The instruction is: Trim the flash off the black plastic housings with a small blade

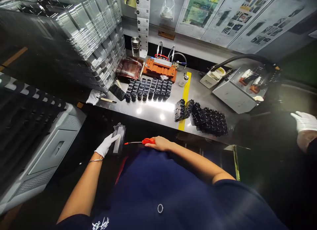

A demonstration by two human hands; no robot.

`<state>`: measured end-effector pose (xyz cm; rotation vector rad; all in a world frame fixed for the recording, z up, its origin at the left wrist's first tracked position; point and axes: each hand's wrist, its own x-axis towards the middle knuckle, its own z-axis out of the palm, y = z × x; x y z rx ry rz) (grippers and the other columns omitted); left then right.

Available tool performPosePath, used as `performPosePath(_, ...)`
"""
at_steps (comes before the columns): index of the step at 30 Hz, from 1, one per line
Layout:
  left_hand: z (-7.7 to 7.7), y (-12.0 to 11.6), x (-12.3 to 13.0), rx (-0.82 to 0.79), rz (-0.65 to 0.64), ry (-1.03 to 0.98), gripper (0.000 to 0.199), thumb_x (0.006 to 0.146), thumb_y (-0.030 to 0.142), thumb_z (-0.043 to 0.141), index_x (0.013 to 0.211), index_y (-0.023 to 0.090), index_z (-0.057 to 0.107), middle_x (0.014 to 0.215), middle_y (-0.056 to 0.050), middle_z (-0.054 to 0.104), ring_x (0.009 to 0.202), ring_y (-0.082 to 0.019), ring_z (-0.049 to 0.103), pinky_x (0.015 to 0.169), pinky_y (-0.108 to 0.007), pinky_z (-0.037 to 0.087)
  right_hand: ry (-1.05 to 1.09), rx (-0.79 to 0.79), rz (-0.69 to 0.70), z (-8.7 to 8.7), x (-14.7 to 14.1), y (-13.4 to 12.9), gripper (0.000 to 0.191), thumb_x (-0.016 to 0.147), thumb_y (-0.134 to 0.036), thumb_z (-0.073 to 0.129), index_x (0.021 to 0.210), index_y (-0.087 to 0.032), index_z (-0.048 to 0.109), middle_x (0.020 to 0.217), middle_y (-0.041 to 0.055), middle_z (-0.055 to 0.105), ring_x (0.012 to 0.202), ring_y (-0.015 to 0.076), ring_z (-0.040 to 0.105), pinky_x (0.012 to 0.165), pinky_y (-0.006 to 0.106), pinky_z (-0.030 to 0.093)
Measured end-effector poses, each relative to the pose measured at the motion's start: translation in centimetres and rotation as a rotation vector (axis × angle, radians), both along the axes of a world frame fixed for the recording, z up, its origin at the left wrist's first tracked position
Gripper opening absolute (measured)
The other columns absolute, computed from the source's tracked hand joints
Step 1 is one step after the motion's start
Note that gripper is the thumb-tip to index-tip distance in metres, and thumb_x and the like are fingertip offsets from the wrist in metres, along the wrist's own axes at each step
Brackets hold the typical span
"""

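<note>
Gloved in white, my left hand (pixel 106 145) grips a dark rectangular plastic part (pixel 119 139) with a paler flat face, held off the front edge of the bench. My bare right hand (pixel 160 143) is wrapped round a red air blow gun (pixel 148 141). Its thin nozzle points left at the part, and its red tip stays a little apart from it. Beyond my hands, a row of black plastic parts (pixel 148 89) stands on the bench. Further right, two black parts (pixel 183 109) stand by a yellow tape line, beside a larger black cluster (pixel 210 121).
Stacked clear plastic trays (pixel 91 35) rise at the left, above a grey crate (pixel 56 147). An orange fixture (pixel 159 68) with hoses sits at the back of the metal bench (pixel 148 109). A white box (pixel 237 93) stands right. Another person's gloved hand (pixel 305 121) shows at far right.
</note>
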<state>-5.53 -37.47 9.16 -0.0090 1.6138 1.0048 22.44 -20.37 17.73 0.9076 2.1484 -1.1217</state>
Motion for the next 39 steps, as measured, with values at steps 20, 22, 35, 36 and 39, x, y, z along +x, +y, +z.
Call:
performPosePath(20,-1.8,3.0,-1.5,-0.096,-0.192,0.435,0.030,0.094,0.040,0.062,0.111,0.014,0.064,0.104,-0.006,0.068,0.086,-0.018,0.067,0.076,-0.037,0.058,-0.041,0.047,-0.016,0.1,-0.7,-3.3,0.069,0.088,-0.078,0.041,0.111,-0.017,0.067,0.105,0.0137,0.074,0.098,0.0299,0.071,0.075,0.031,0.049)
performPosePath(22,-2.0,3.9,-1.0,-0.105,-0.200,0.464,0.031,0.094,0.039,0.063,0.112,0.015,0.064,0.106,-0.007,0.068,0.088,-0.019,0.067,0.076,-0.037,0.058,-0.048,0.060,-0.001,0.1,-1.1,-3.7,0.070,0.089,-0.078,0.040,0.112,-0.017,0.066,0.106,0.0147,0.074,0.100,0.0310,0.071,0.077,0.032,0.049)
performPosePath(35,0.3,5.9,0.8,-0.008,-0.385,0.452,0.030,0.092,0.034,0.067,0.114,0.015,0.065,0.114,-0.008,0.068,0.100,-0.022,0.066,0.089,-0.045,0.056,-0.094,0.160,-0.147,-0.2,-1.0,-2.7,0.071,0.092,-0.077,0.033,0.115,-0.017,0.062,0.110,0.0152,0.074,0.102,0.0310,0.071,0.080,0.033,0.049)
performPosePath(36,0.5,5.7,0.9,0.006,-0.403,0.443,0.030,0.091,0.034,0.067,0.115,0.015,0.065,0.114,-0.008,0.068,0.102,-0.022,0.066,0.091,-0.046,0.055,-0.104,0.177,-0.179,-0.4,-0.8,-2.3,0.071,0.093,-0.076,0.031,0.116,-0.016,0.062,0.111,0.0161,0.073,0.103,0.0311,0.070,0.081,0.033,0.049)
performPosePath(39,0.8,5.5,1.4,0.032,-0.436,0.448,0.032,0.090,0.033,0.068,0.116,0.015,0.065,0.117,-0.009,0.068,0.107,-0.024,0.066,0.095,-0.048,0.053,-0.119,0.193,-0.243,-0.9,-0.3,-1.3,0.072,0.093,-0.076,0.031,0.116,-0.015,0.062,0.112,0.0166,0.073,0.105,0.0309,0.070,0.082,0.033,0.049)
